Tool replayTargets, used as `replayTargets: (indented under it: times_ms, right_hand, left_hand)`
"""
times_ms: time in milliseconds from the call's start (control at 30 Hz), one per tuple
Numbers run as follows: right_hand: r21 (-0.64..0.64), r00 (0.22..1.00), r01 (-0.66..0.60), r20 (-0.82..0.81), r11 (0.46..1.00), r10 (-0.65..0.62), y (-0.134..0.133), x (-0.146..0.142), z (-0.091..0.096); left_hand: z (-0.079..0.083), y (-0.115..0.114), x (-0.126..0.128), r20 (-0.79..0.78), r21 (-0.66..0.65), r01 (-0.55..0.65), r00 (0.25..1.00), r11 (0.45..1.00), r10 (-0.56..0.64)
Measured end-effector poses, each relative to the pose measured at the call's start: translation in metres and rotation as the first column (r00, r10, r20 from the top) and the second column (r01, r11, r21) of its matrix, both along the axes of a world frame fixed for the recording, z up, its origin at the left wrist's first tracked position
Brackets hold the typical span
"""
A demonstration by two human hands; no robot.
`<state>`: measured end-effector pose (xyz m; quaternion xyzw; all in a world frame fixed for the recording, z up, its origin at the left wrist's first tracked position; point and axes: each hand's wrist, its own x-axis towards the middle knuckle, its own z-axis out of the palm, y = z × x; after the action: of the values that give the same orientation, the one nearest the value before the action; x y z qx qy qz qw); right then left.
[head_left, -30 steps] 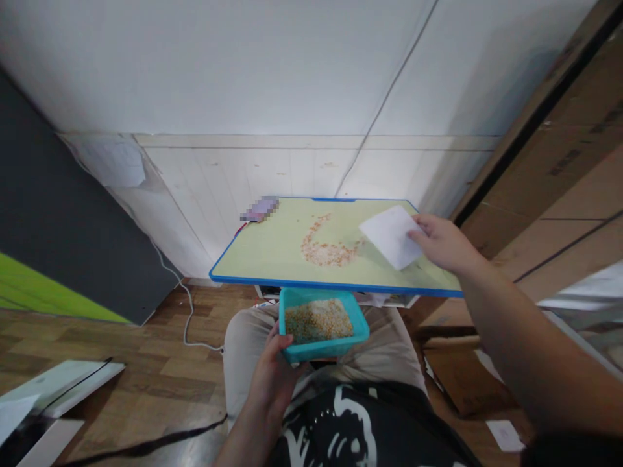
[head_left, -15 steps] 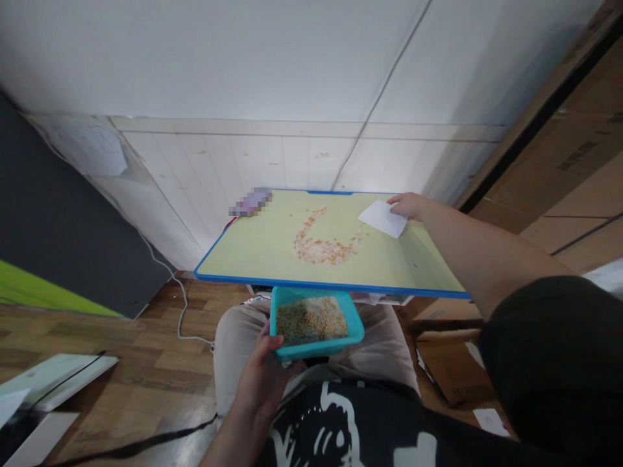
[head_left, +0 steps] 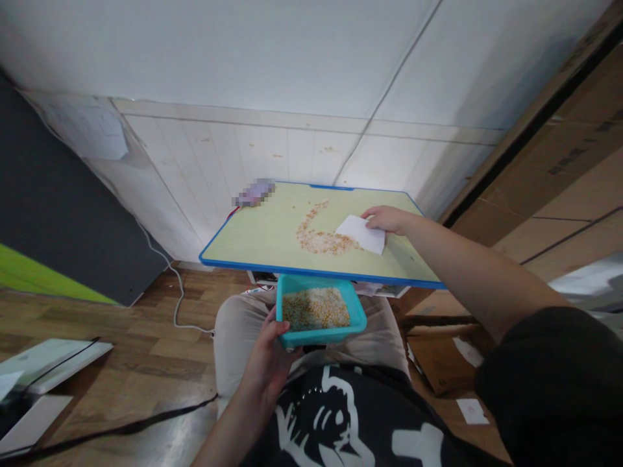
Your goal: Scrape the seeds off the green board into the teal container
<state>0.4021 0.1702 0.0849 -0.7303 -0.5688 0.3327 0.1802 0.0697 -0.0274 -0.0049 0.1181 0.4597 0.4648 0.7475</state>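
My left hand (head_left: 272, 347) grips the left side of a turquoise plastic tub (head_left: 321, 336), thumb over its rim, just below the table's near edge. A mix of yellow corn kernels and pale grains (head_left: 316, 308) lies in the tub. Between the fingers and thumb of my right hand (head_left: 384, 219) is a white sheet of paper (head_left: 363, 233), slanting over the tabletop. The paper's left edge meets a curved spread of grains and kernels (head_left: 324, 242) on the pale yellow table (head_left: 257, 240).
A blurred-out purplish object (head_left: 256, 192) sits at the table's back left corner. Behind is a white wall (head_left: 219, 58) with a cable (head_left: 389, 91). Cardboard boxes (head_left: 549, 188) stand on the right, and a dark panel (head_left: 63, 201) on the left.
My right hand has moved the paper left and toward me, up to the spread of grains. The right end of the spread looks drawn in. My left hand keeps hold of the tub.
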Motion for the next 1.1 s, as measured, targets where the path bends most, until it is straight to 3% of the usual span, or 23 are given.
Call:
replayTargets:
  times_ms: [167,533,867,1100]
  right_hand:
    - [0.005,0.999,-0.020,0.038,1.000,0.019,-0.017,-0.019,0.000]
    - [0.014,1.000,0.015,0.015,1.000,-0.015,-0.036,-0.041,-0.001]
    - [0.023,1.000,0.005,0.003,1.000,-0.005,-0.047,-0.044,-0.002]
    - [0.029,1.000,-0.028,0.006,0.999,0.028,-0.052,-0.047,-0.001]
  left_hand:
    - [0.001,0.001,0.003,-0.001,0.028,0.016,1.000,0.999,-0.016]
    - [0.005,0.005,0.014,0.021,-0.035,0.006,1.000,0.999,-0.005]
    - [-0.003,0.007,0.012,0.046,-0.004,0.067,0.997,0.998,-0.067]
    - [0.008,0.009,0.017,0.015,-0.056,0.026,1.000,0.998,-0.025]
